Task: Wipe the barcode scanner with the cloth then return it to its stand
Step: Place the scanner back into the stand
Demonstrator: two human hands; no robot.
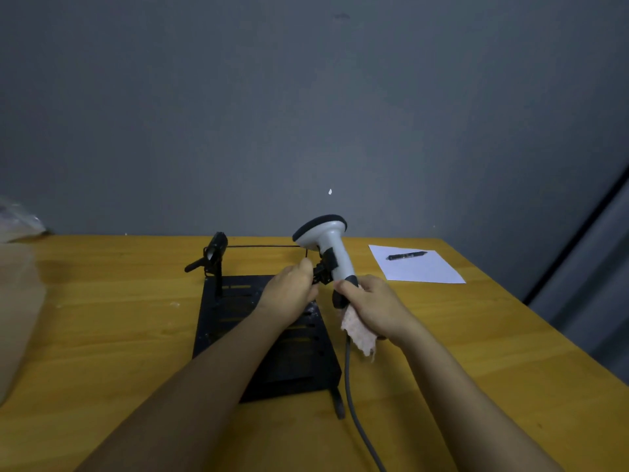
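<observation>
The white barcode scanner (328,243) with a dark head rim stands upright above the black stand base (238,318). My right hand (371,306) grips its dark handle, and a pale pink cloth (359,335) is bunched in the same hand, hanging below the palm. The scanner's grey cable (350,386) runs down toward me. My left hand (291,291) pinches the black clamp (323,270) of the stand, which sits against the scanner's neck. Part of the clamp is hidden behind my fingers.
The wooden table (102,335) holds a second black clamp on a post (214,257) at the stand's far left. A white sheet of paper (418,270) with a dark pen (406,255) lies at the right. A grey wall rises behind. Pale plastic (17,284) lies at the left edge.
</observation>
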